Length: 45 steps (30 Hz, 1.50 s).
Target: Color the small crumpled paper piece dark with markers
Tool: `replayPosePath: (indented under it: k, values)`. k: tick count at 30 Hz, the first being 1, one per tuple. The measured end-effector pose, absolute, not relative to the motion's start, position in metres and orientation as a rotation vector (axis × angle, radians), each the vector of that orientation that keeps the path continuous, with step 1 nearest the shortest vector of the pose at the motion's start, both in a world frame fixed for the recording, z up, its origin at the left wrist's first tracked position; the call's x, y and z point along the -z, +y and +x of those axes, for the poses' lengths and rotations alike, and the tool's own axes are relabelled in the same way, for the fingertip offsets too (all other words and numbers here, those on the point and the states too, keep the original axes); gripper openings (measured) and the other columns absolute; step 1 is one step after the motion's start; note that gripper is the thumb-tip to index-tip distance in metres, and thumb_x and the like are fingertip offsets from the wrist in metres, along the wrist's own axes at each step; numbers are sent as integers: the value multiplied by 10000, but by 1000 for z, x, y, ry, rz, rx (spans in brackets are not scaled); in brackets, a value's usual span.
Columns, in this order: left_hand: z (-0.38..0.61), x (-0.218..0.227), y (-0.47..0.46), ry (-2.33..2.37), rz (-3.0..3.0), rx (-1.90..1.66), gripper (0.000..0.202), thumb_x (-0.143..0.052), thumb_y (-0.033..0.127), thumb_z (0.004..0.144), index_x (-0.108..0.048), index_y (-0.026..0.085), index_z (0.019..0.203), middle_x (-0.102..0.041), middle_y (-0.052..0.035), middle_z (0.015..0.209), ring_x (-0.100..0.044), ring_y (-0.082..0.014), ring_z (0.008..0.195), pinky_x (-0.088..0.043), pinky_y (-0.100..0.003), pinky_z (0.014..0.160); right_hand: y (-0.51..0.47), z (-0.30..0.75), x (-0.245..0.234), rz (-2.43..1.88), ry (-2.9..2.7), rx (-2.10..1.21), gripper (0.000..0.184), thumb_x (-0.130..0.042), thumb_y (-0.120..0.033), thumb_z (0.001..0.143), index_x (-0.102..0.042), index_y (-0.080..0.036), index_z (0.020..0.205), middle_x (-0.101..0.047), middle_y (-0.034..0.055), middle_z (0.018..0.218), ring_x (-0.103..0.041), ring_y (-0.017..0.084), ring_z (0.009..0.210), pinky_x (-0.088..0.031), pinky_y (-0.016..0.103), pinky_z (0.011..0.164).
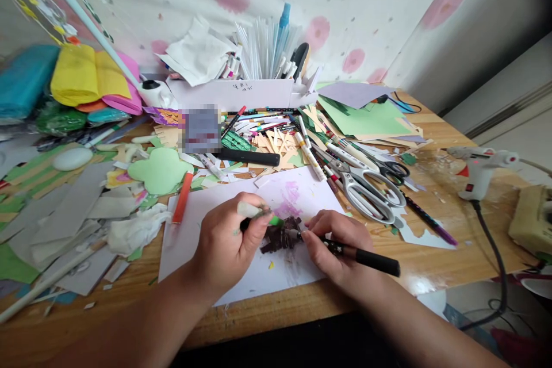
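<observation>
A dark, ragged paper cutout [280, 237] is being pinched by the left hand [230, 244] over a white sheet [202, 224] on the desk [435, 267]. A black marker [366, 257] is being gripped by the right hand [334, 241], its tip touching the cutout.

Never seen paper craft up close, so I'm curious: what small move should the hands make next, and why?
Probably a short stroke of the black pen over the dark paper piece. The right hand grips the pen with its tip at the piece's edge; the left hand, curled round a pale green-tipped stick, steadies the piece on the white sheet.
</observation>
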State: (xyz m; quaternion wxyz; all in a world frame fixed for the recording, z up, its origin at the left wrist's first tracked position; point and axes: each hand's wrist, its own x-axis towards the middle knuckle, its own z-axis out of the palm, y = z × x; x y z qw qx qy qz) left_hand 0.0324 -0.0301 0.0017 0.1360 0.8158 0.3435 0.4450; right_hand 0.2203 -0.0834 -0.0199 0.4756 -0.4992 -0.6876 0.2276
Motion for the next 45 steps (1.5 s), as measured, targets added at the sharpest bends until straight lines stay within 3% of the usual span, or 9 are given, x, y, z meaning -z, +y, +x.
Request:
replayPosePath:
  k: [13,25,45]
  values:
    - [29,0,-30,994,2274,-1333,84,-486,129,881,-546,177,847,-613,19,731,-617,-92,641,-477,-194,608,-85,219,20,-1101,-1718,-542,217,-590,-127,798,-456,-205,645,-571,-1,590,-604,151,597,-443,253,531]
    - [27,1,-31,1043,2248,-1361,99,-480,128,883,-547,172,825,-607,21,731,-590,-89,650,-468,-196,619,-82,221,23,-1243,-1662,-581,195,-595,-208,830,-497,-201,661,-586,-1,600,-539,120,521,-405,250,490]
    - [32,-7,-33,949,2305,-1265,115,-487,139,869,-542,188,781,-644,10,678,-618,-104,590,-481,-198,553,-84,223,18,-1244,-1578,-579,220,-571,-174,806,-455,-216,624,-538,-20,555,-577,145,561,-447,265,515]
